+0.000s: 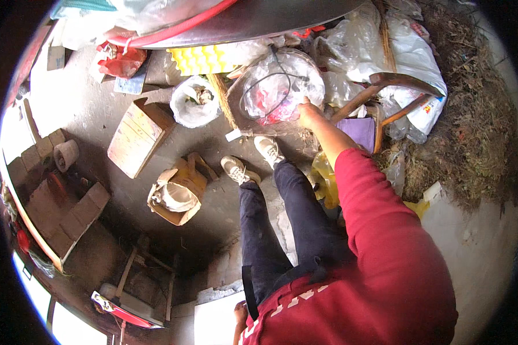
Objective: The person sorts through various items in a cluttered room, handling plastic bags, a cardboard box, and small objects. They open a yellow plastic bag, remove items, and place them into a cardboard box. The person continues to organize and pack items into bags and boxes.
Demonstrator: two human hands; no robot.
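Observation:
My right hand (309, 113) reaches to the right rim of a round basket (241, 116) filled with clear and pink plastic bags (276, 101); whether its fingers grip the rim or a bag is not clear. A thin dark cable (265, 77) lies looped over the bags. My left hand (241, 314) hangs low beside my left hip, partly hidden by the red sleeve and trousers, its fingers not clearly seen. Left of the basket are a straw broom (222, 101) and a bin with a white liner (194, 113) holding some waste.
A wooden stool (362, 101) lies beside the basket, near a purple pad (358, 131) and white sacks (418, 73). Dry brush (470, 129) is heaped at the right. An open cardboard box (190, 177) and a wooden box (134, 138) stand on the floor to the left.

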